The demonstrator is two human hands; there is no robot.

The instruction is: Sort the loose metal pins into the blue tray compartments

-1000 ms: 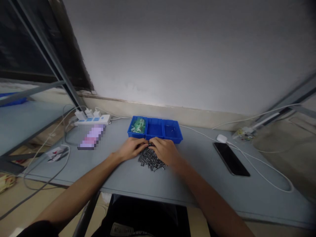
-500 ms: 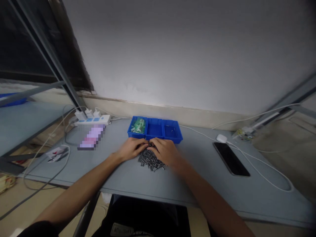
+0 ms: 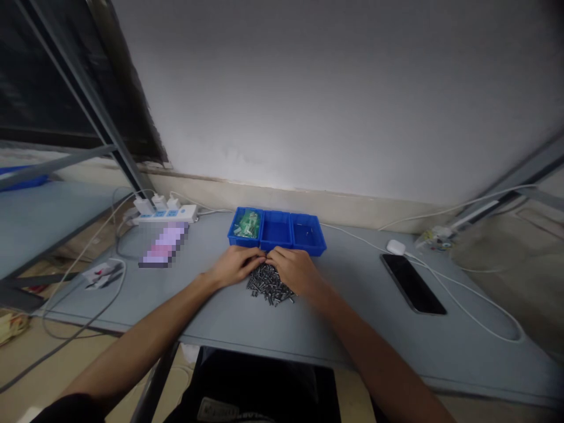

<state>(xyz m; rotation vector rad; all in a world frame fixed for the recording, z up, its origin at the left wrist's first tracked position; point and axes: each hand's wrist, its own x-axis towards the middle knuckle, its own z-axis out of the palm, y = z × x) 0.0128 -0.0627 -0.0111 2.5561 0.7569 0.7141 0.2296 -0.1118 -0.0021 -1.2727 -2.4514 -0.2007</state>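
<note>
I take this for a plain workshop. A heap of small metal pieces [image 3: 269,288] lies on the grey desk [image 3: 215,320] in front of me, just short of a row of blue plastic bins [image 3: 277,228]. Grey metal framing [image 3: 61,164] stands at my left, near a white power strip [image 3: 189,213] with chargers plugged in, and past it a second desk [image 3: 57,211] carries something blue too. The wall [image 3: 330,106] facing me is pale and scuffed low down.
</note>
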